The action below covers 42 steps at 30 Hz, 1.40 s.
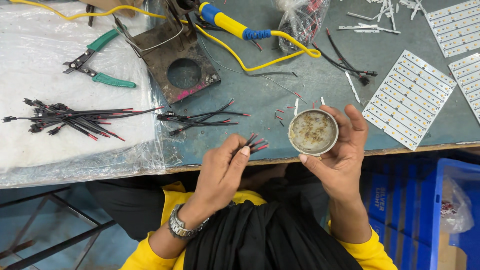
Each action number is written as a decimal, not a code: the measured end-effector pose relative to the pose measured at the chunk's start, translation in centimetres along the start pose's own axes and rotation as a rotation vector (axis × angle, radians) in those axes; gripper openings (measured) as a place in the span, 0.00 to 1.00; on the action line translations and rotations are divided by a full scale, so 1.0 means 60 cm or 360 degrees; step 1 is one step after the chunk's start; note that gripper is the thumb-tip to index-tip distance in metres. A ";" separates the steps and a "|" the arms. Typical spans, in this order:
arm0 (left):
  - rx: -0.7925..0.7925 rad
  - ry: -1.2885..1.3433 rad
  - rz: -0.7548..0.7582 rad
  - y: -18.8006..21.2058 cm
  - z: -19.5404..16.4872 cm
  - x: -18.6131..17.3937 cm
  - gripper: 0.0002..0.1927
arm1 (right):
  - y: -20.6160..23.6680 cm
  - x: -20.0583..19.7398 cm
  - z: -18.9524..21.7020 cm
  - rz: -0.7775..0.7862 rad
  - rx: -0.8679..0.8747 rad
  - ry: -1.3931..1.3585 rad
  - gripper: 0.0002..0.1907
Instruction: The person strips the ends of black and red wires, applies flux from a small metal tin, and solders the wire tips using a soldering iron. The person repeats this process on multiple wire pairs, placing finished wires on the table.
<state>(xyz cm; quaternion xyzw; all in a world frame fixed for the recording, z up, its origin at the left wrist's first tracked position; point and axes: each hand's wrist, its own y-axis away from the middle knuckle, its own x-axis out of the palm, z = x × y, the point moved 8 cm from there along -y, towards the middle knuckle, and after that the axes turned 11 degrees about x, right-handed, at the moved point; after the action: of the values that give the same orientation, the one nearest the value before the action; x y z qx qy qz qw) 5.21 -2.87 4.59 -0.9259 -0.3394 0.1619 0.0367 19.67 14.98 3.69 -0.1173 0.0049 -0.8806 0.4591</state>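
The left hand (222, 167) pinches a small bunch of black wires with red stripped tips (256, 143) between thumb and fingers, the tips pointing right toward a round metal tin of yellowish flux (313, 131). The right hand (342, 155) cups that tin from the right and below, fingers curled round its rim, at the near edge of the grey-green workbench (320, 80). The wire tips lie just beside the tin, not touching it. Farther left on the bench lies a loose cluster of similar wires (200, 118), and a bigger bundle (70, 120) rests on clear plastic sheeting (30, 55) beside green-handled cutters (95, 62). A soldering iron with yellow and blue handle (227, 21) sits far, above a rusty metal stand (177, 62). White LED strip boards (409, 97) lie right.
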 end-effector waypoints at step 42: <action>0.0044 0.0146 -0.0257 0.082 0.034 -0.120 0.17 | 0.030 0.141 -0.029 0.0207 -0.0443 0.0892 0.50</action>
<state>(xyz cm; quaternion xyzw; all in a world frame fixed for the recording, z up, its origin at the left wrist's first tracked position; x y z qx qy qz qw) 2.42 -11.36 3.79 -0.9014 -0.4086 0.1206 0.0778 16.09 6.90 3.51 0.0688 0.2591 -0.8384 0.4746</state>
